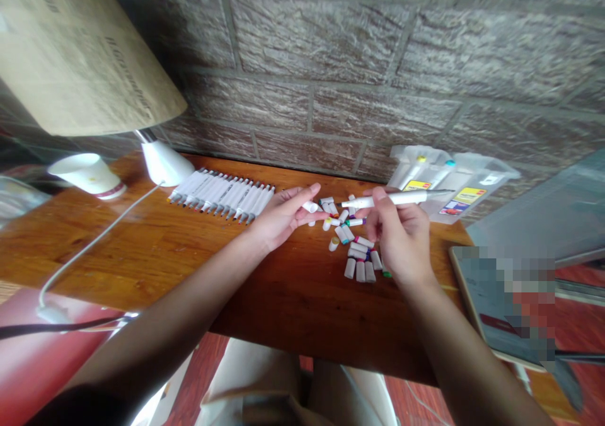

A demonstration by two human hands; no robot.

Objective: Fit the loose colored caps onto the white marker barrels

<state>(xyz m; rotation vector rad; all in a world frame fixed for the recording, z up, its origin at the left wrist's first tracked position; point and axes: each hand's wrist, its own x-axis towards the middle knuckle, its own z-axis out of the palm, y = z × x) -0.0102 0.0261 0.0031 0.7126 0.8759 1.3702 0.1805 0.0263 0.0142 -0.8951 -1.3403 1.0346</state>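
Between the thumb and fingers of my left hand (283, 215) is a white marker cap (310, 206). My right hand (401, 237) grips a white marker (401, 198), its bare dark tip pointing left toward that cap; the two are apart. Below and between my hands, many loose marker caps (360, 270) with coloured ends lie scattered on the wooden table (283, 293). Left of my left hand, a row of white markers (220, 193) lies side by side near the wall.
A lamp (163, 161) and a paper cup (89, 175) stand at the left, with a white cord (101, 240) across the table. Clear plastic cases (472, 174), at least one with markers inside, stand at the back right. A tablet-like device (491, 306) lies at the right edge. A brick wall (302, 67) rises behind.
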